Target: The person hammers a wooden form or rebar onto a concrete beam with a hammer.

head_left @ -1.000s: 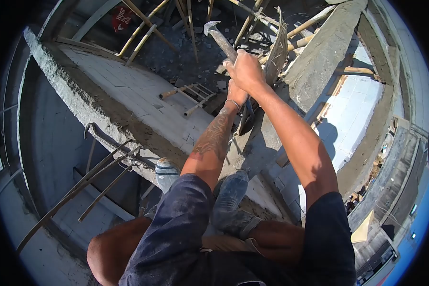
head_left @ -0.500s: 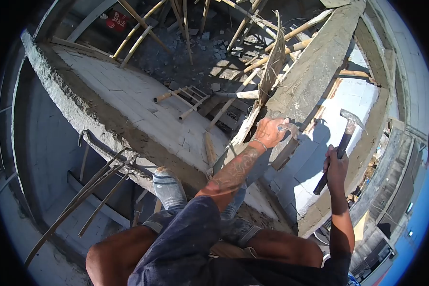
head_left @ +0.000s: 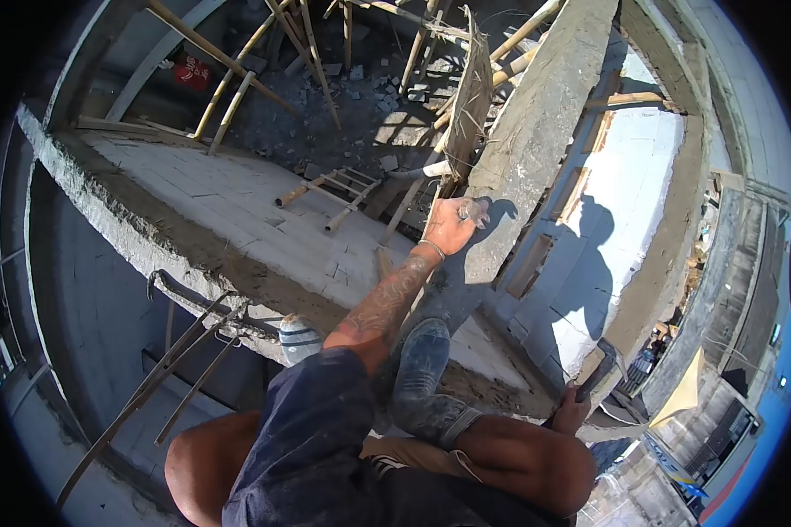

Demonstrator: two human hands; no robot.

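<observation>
Low beside the knee, the right hand (head_left: 574,409) has come down from its raised position, fingers clenched on the hammer (head_left: 599,371), its head just above them, while the left hand (head_left: 453,225) fingers pinch a small grey piece (head_left: 468,209) against the beam (head_left: 545,114), now well apart from the hammer.

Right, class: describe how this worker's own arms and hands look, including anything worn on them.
The left arm is bare below a dark blue short sleeve, with dark patterned tattoos along the forearm and a thin bracelet at the wrist. The left hand and right hand are ungloved; the right arm is mostly hidden.
</observation>
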